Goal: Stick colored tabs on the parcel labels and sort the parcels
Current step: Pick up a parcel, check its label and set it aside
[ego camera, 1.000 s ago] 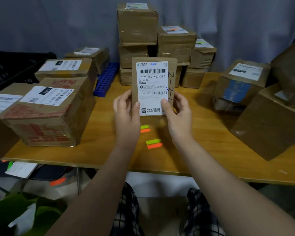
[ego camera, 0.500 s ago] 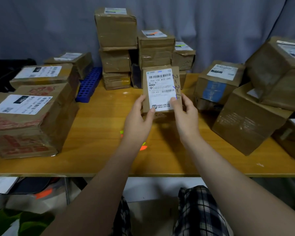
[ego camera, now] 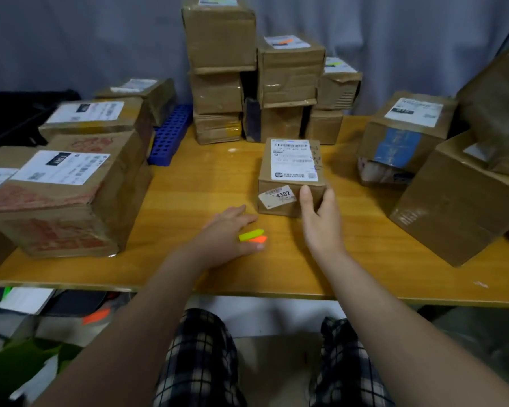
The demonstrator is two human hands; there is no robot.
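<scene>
The small parcel (ego camera: 291, 183) sits on the wooden table (ego camera: 188, 186), in front of the stacked boxes (ego camera: 221, 54). Its white label (ego camera: 294, 161) faces up, with a barcode and print too blurred to read. Pen marks run beside the label, and a sticker (ego camera: 277, 196) on the near face reads "4302". The right hand (ego camera: 321, 221) grips the parcel's near right corner, thumb on the front face. The left hand (ego camera: 227, 235) lies flat with fingers spread, and a yellow tab (ego camera: 252, 234) and an orange tab (ego camera: 258, 239) show between its thumb and fingers.
</scene>
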